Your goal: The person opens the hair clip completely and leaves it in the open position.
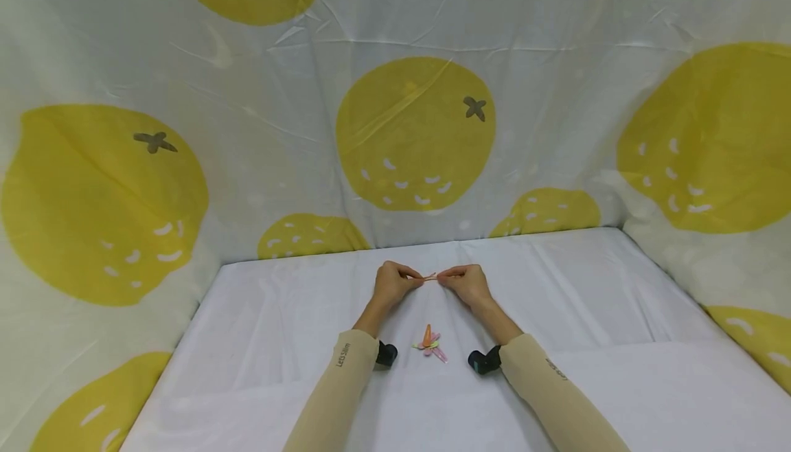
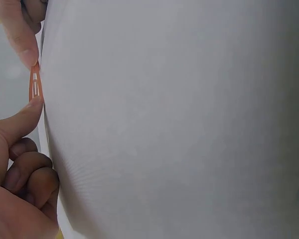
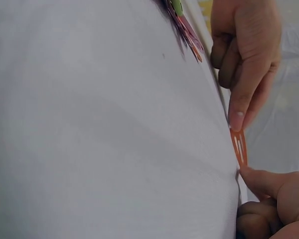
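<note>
Both hands pinch an orange snap hair clip (image 1: 430, 278) from its two ends, toward the far part of the white table. The left hand (image 1: 392, 283) has one end between thumb and fingertips; the right hand (image 1: 467, 284) has the other. In the left wrist view the slotted frame of the hair clip (image 2: 32, 89) shows between the two thumbs. The right wrist view shows the same hair clip (image 3: 238, 148) stretched between the fingertips. Nearer the body, between the forearms, lies a small pile of hair clips (image 1: 429, 346) in orange, pink and yellow-green.
A white cloth (image 1: 278, 342) with creases covers the table. Behind it and at the sides hangs a pale curtain (image 1: 556, 122) printed with big yellow lemons. Dark wrist cameras (image 1: 485, 360) jut inward from both beige sleeves (image 1: 544, 376).
</note>
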A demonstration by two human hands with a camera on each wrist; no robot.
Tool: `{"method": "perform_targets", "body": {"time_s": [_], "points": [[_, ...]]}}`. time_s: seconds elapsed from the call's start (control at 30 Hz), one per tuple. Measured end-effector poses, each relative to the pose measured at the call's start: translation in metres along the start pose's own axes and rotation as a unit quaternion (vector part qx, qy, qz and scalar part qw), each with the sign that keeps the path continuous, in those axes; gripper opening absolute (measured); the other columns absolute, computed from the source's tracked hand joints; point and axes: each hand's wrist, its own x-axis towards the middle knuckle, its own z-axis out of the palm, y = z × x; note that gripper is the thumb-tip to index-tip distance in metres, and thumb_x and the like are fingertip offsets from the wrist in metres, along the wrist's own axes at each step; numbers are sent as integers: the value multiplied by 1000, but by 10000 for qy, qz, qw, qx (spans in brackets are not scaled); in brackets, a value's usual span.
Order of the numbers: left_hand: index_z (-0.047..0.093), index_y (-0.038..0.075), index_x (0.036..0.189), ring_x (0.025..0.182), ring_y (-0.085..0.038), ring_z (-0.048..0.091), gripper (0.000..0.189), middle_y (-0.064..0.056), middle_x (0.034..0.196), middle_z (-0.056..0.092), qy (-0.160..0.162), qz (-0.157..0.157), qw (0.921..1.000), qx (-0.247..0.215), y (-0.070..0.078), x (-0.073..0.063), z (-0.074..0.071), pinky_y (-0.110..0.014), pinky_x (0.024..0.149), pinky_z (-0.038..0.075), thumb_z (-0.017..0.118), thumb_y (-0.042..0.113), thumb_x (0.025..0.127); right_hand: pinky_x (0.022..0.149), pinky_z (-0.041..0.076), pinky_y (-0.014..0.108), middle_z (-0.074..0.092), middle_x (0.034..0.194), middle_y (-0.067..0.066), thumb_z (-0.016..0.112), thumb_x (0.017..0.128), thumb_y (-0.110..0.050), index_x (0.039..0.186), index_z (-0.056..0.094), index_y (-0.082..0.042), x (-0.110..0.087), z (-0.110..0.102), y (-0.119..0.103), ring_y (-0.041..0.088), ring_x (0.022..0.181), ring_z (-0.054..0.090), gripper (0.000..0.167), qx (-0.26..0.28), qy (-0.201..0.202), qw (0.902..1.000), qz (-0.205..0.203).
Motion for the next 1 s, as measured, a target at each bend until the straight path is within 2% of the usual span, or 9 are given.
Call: {"method": "perform_targets", "body": {"time_s": [0.2,0.43,0.5,0.63,0.77,0.9,1.0], "points": [[85,5,88,65,-12,46,8,-8,70,70,-35,-55,9999,85,0,0,-2,-23,56,35,87,10,83,68,45,22,80,94,16,80,89,-11,94,83,0,-1,0,1,11,84,61,12,51,-37,10000,-67],[85,6,92,72,-11,51,10,-12,89,79,83,30,9994,330,4,-4,-11,-23,63,41,86,11,84,77,47,19,75,120,18,77,92,-15,107,81,-2,-9,-11,-4,19,107,61,20,282,-291,9987,293],[85,6,91,72,-11,50,8,-12,88,79,132,217,9985,482,7,-8,-16,-23,64,40,86,10,84,80,49,21,72,126,19,76,93,-17,111,81,-3,-13,-16,-5,22,113,61,23,297,-381,9980,403],[85,4,91,67,-11,44,10,-12,77,76,28,504,9968,621,13,-19,-25,-22,59,35,86,10,83,95,49,32,68,136,17,75,95,-23,113,81,-8,-21,-26,-3,25,127,58,25,164,-511,9969,572],[84,3,91,64,-10,40,12,-11,70,72,-229,529,9970,522,15,-34,-30,-21,56,31,87,11,83,110,45,45,69,136,13,74,96,-24,116,80,-8,-34,-32,-2,29,137,53,26,203,-732,9949,659],[85,4,90,61,-9,39,11,-8,67,70,-356,584,9964,501,12,-46,-29,-20,54,30,87,11,82,114,41,49,72,131,9,74,95,-26,117,80,-10,-50,-34,-4,30,140,52,27,204,-899,9936,646],[84,3,90,60,-9,40,12,-8,67,69,-432,583,9967,377,12,-53,-29,-20,53,31,87,11,82,112,42,47,72,132,8,75,95,-27,116,80,-12,-59,-36,-6,29,139,52,27,156,-944,9936,597]]}}
